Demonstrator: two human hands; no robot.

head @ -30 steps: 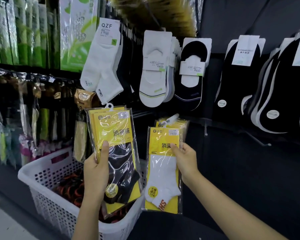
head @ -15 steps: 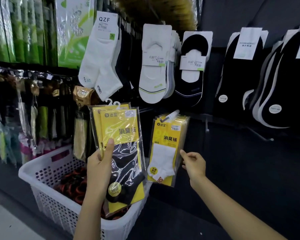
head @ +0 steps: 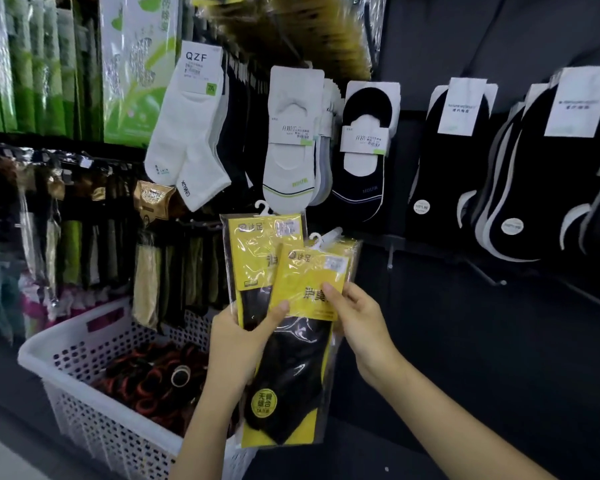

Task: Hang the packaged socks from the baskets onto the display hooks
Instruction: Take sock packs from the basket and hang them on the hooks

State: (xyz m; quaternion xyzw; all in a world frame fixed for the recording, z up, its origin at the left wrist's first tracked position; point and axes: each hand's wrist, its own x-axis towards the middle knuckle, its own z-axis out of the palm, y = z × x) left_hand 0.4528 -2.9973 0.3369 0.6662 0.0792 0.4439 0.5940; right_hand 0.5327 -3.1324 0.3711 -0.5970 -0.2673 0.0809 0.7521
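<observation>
My left hand (head: 238, 348) grips two yellow packs of black socks at their lower left. The rear pack (head: 257, 251) stands upright, its white hanger at the top. The front pack (head: 298, 341) tilts right across it. My right hand (head: 357, 320) pinches the front pack's yellow card with thumb on its face. Behind the front pack, more yellow packs (head: 352, 247) hang on a display hook, mostly hidden. The white perforated basket (head: 94, 403) sits at lower left, below my left arm.
White and black socks (head: 291, 140) hang in rows on the dark wall above. An unused metal hook (head: 485, 271) juts out at right. Green boxes and hanging packets fill the shelves at left. Dark rolled goods lie in the basket.
My right hand left the white-sock pack hanging on the hook and came left to pinch the front black-sock pack. My left hand raised the packs toward the hook.
</observation>
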